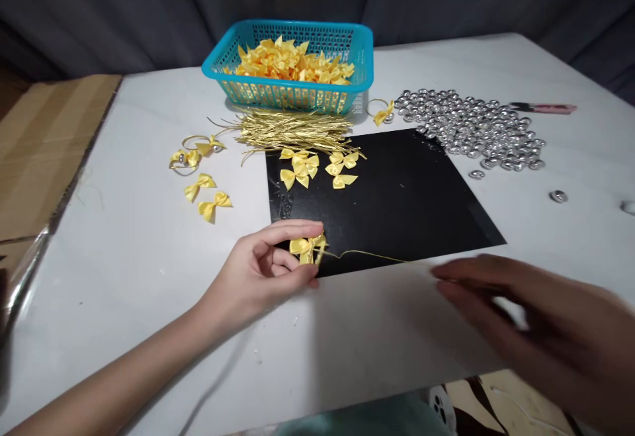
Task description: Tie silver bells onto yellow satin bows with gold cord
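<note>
Between the thumb and fingers of my left hand (268, 257) is a yellow ribbon bow (300, 248), held over the near-left edge of a black sheet (397, 198). A thin gold thread (370, 253) runs from the bow to the right, slightly wavy. Its other end meets the pinched fingertips of my right hand (516, 310), which is blurred by motion at the lower right. More yellow bows (297, 168) lie on the far-left part of the sheet. Behind them is a pile of gold cords (292, 130).
A turquoise basket (288, 84) full of yellow bows stands at the back. Many silver bells (476, 125) are heaped at the right, near a pink-handled tool (543, 108). Bow pieces with gold loops (186, 158) lie left. Cardboard (49, 145) borders the white table (149, 257).
</note>
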Motion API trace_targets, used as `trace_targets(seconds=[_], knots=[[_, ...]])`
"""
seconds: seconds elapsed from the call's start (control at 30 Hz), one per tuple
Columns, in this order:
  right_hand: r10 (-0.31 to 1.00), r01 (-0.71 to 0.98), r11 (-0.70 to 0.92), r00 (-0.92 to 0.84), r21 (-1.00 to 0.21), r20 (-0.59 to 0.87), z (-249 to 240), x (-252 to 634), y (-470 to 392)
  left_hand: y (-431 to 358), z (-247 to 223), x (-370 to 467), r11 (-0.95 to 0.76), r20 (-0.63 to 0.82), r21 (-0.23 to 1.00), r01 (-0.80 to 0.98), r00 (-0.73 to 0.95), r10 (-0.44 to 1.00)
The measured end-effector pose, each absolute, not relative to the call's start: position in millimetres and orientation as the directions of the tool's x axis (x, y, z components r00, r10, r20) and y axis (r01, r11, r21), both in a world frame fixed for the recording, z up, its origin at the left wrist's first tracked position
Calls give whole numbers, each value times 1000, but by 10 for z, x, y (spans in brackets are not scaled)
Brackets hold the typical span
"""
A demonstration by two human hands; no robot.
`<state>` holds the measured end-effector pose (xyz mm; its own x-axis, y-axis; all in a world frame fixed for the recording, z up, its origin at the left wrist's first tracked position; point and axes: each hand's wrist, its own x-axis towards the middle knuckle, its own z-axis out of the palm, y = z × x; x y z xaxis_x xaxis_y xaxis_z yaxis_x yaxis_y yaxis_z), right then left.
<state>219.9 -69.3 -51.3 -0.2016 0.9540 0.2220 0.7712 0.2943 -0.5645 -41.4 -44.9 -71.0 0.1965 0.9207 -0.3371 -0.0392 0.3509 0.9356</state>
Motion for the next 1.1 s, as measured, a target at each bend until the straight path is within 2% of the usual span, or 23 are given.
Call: trace_targets(seconds=[0.03, 0.1, 0.2, 0.27, 0.37, 0.57, 0.77, 0.97, 1.1], knots=[[929, 717, 368, -314, -592, 196, -504, 1997, -664, -466, -706, -403, 350, -338, 936, -28, 190, 922], [926, 617, 367, -315, -696, 208, -509, 1635, -618, -492, -686, -387, 341, -335, 940, -1, 172, 926], [968, 523, 222, -220, -823, 121, -558, 1289, -594, -510, -636, -371, 333, -334, 942, 32, 152, 930], [991, 491, 112, -120, -864, 60, -596, 1198, -597, -518, -611, -363, 307, -310, 951, 39, 149, 939], [997, 474, 10, -71, -881, -27, -635, 1184, -606, -541, -612, -357, 227, -238, 970, 83, 148, 960], [988, 438, -66, -97, -897, -120, -662, 1193, -614, -595, -691, -382, 107, -141, 979, 175, 197, 970], [957, 370, -165, -164, -914, -238, -661, 1214, -573, -612, -714, -396, 63, -109, 977, 206, 224, 969], [962, 372, -178, -131, -911, -241, -682, 1209, -555, -607, -704, -378, 24, -83, 970, 242, 239, 967], [949, 353, -188, -176, -917, -262, -697, 1215, -553, -608, -709, -377, 46, -104, 970, 237, 239, 965]])
